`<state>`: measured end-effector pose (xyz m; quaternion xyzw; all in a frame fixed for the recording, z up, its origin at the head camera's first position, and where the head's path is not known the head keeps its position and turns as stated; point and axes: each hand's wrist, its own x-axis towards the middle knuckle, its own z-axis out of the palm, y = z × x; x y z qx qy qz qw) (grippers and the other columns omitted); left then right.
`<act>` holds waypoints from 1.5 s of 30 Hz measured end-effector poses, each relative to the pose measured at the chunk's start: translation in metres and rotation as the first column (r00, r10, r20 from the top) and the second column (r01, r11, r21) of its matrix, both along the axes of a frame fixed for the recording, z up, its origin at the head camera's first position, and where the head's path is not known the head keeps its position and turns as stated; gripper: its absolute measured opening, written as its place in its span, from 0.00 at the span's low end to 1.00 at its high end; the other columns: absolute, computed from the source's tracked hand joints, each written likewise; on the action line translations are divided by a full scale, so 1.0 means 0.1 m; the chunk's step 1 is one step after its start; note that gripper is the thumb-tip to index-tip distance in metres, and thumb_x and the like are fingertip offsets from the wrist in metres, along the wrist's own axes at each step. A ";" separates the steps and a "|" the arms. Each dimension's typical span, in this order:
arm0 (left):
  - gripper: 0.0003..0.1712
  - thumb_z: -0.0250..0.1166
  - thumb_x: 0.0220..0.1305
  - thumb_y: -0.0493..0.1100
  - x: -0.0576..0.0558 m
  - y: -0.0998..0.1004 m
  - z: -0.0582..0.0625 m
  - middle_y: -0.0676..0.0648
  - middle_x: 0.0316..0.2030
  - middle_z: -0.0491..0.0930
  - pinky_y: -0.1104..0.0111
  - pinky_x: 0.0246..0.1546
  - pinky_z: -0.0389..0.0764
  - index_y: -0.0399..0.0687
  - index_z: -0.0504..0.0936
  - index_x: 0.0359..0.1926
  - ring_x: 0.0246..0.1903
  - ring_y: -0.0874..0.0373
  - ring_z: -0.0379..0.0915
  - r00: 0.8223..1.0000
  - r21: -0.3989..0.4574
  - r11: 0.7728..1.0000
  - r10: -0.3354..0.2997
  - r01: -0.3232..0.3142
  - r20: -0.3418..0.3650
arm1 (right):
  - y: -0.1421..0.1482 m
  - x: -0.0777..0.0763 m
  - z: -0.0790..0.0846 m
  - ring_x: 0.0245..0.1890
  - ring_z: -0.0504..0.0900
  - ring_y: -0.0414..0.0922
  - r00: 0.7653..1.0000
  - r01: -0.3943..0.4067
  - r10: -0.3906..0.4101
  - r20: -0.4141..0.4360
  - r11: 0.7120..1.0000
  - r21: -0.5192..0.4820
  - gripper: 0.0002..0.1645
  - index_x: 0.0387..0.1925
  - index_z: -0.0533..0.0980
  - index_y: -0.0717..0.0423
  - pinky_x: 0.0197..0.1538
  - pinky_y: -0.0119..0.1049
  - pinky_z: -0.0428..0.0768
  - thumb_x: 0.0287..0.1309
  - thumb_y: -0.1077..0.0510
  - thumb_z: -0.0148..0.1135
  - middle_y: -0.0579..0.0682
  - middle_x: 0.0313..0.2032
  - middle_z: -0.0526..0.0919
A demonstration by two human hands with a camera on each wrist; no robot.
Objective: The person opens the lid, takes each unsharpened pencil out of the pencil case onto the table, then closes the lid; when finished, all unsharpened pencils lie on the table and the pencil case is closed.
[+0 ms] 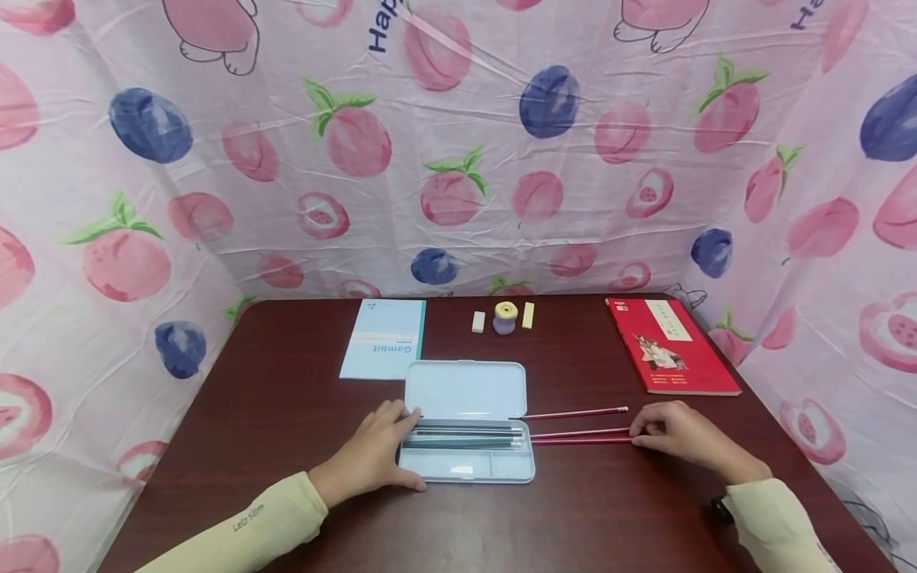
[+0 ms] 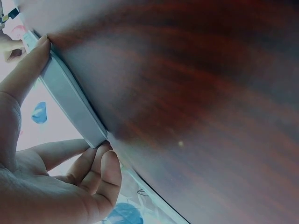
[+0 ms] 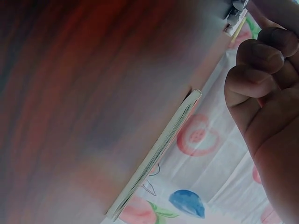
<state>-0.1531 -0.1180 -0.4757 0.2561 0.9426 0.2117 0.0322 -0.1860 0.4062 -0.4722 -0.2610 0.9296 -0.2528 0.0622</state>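
A light blue pencil case (image 1: 469, 469) lies with its lid folded back on the table, several dark pencils (image 1: 466, 438) in its long compartment. My left hand (image 1: 368, 458) grips the left end of the case, thumb at the front edge and fingers toward the hinge side. In the left wrist view, thumb and fingers span the case wall (image 2: 70, 93). Red pencils (image 1: 580, 435) extend from the case's right edge to my right hand (image 1: 677, 434), whose thumb and fingertips pinch their ends. The right wrist view shows that hand's fingers (image 3: 261, 60) curled. Another red pencil (image 1: 580, 413) lies just behind.
Behind the case lies a light blue notebook (image 1: 383, 338). A white eraser (image 1: 478, 321), a yellow and purple pencil sharpener (image 1: 505, 318) and a yellow eraser (image 1: 528, 315) stand at the back. On the right is a red book (image 1: 673, 350). Patterned cloth (image 1: 458, 159) hangs around the table.
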 end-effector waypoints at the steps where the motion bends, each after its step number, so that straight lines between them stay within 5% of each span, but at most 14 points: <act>1: 0.65 0.89 0.40 0.63 0.00 0.00 0.00 0.46 0.51 0.75 0.60 0.51 0.71 0.35 0.74 0.74 0.48 0.58 0.64 1.000 -0.001 1.000 0.000 0.000 0.001 | -0.01 0.00 0.00 0.28 0.72 0.26 1.000 0.005 -0.005 -0.003 1.000 0.002 0.06 0.35 0.88 0.46 0.32 0.28 0.76 0.57 0.60 0.78 0.35 0.31 0.86; 9: 0.65 0.89 0.40 0.63 -0.01 0.00 0.00 0.46 0.51 0.75 0.61 0.50 0.71 0.35 0.74 0.74 0.47 0.59 0.63 1.000 -0.004 1.000 0.005 -0.005 0.009 | -0.20 0.05 0.04 0.25 0.70 0.28 0.987 0.066 -0.072 -0.144 0.997 -0.049 0.09 0.37 0.89 0.48 0.31 0.28 0.72 0.54 0.59 0.82 0.31 0.25 0.79; 15: 0.65 0.89 0.40 0.63 -0.01 -0.01 -0.01 0.46 0.51 0.75 0.60 0.50 0.71 0.35 0.74 0.74 0.48 0.58 0.64 1.000 -0.008 1.000 0.007 -0.007 0.006 | -0.61 0.07 0.07 0.26 0.73 0.29 0.975 0.095 -0.114 -0.193 0.990 -0.103 0.11 0.42 0.91 0.50 0.32 0.27 0.75 0.56 0.60 0.81 0.32 0.29 0.85; 24: 0.64 0.89 0.40 0.63 -0.01 -0.01 -0.02 0.46 0.51 0.75 0.61 0.49 0.71 0.35 0.74 0.74 0.47 0.59 0.64 1.000 -0.009 1.000 0.008 -0.008 -0.001 | -1.20 0.07 0.13 0.24 0.72 0.30 0.985 0.024 -0.043 -0.164 0.993 -0.113 0.10 0.43 0.91 0.49 0.31 0.28 0.76 0.58 0.59 0.80 0.33 0.27 0.84; 34: 0.64 0.89 0.41 0.64 0.00 0.00 -0.02 0.46 0.51 0.75 0.60 0.50 0.71 0.35 0.74 0.74 0.48 0.58 0.64 1.000 -0.010 1.000 0.007 -0.007 -0.003 | -1.58 0.02 0.10 0.23 0.70 0.28 0.987 -0.071 0.070 -0.142 0.997 -0.004 0.12 0.44 0.92 0.50 0.32 0.27 0.77 0.58 0.56 0.80 0.40 0.33 0.90; 45: 0.64 0.89 0.40 0.64 0.00 0.00 -0.01 0.46 0.51 0.75 0.60 0.50 0.71 0.35 0.74 0.74 0.48 0.58 0.64 1.000 -0.010 1.000 0.008 -0.008 -0.005 | -1.75 -0.01 0.04 0.22 0.69 0.31 0.993 -0.032 0.043 -0.113 0.995 0.095 0.13 0.44 0.92 0.51 0.29 0.27 0.73 0.55 0.55 0.82 0.37 0.26 0.85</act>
